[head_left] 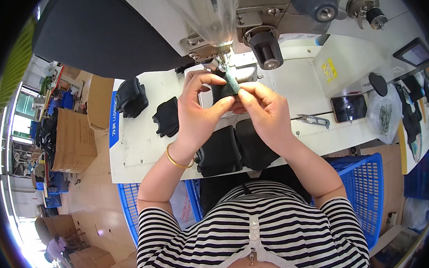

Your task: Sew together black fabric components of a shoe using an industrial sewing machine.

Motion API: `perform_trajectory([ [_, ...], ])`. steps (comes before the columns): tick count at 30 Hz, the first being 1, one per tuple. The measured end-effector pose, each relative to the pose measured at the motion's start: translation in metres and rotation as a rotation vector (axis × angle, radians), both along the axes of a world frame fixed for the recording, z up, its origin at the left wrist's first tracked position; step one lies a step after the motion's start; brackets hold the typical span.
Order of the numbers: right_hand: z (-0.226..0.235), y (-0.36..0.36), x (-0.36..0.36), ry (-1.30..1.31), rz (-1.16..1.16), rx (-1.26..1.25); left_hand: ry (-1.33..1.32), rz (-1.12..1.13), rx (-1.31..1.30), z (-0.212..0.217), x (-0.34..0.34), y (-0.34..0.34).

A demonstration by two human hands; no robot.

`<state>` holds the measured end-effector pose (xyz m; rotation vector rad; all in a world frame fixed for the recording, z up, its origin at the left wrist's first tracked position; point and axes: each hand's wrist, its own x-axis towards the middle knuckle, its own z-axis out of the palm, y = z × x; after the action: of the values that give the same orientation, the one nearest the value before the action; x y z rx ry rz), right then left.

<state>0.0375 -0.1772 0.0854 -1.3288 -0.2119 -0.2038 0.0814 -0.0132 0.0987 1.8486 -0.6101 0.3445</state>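
A small piece of dark fabric with a grey-green edge (232, 81) is pinched between my two hands, right below the needle area of a sewing machine (221, 61). My left hand (196, 111) grips its left side with thumb and forefinger. On the other side, my right hand (265, 112) pinches the lower right corner of the cloth, its fingertips nearly touching the left ones. Beneath my wrists, two folded stacks of black fabric (219, 152) lie at the table's front edge. Smaller black fabric bundles (131, 98) rest to the left.
Thread snips (314, 121) and a dark phone (349, 108) lie on the white table (140, 154) to the right, beside a clear plastic bag (385, 114). Blue plastic baskets (362, 190) stand below the front edge. Cardboard boxes (76, 141) are on the floor at left.
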Motion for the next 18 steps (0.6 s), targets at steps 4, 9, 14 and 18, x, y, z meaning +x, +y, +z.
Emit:
perform_trajectory([
  [4, 0.0043, -0.0020, -0.0014, -0.019, -0.004, -0.034, -0.356, 0.115, 0.075, 0.0022, -0.0092, -0.0068],
  [9, 0.0075, -0.0055, -0.0010, 0.006, 0.011, -0.136, -0.873, 0.149, 0.304, 0.0037, -0.0039, -0.0080],
  [14, 0.0049, -0.0059, 0.0009, -0.006, 0.021, -0.091, -0.976, 0.133, 0.350, 0.0009, -0.0018, -0.0061],
  [18, 0.0062, -0.0056, 0.0019, 0.016, 0.033, -0.116, -1.049, 0.133, 0.432, 0.0017, -0.0033, -0.0054],
])
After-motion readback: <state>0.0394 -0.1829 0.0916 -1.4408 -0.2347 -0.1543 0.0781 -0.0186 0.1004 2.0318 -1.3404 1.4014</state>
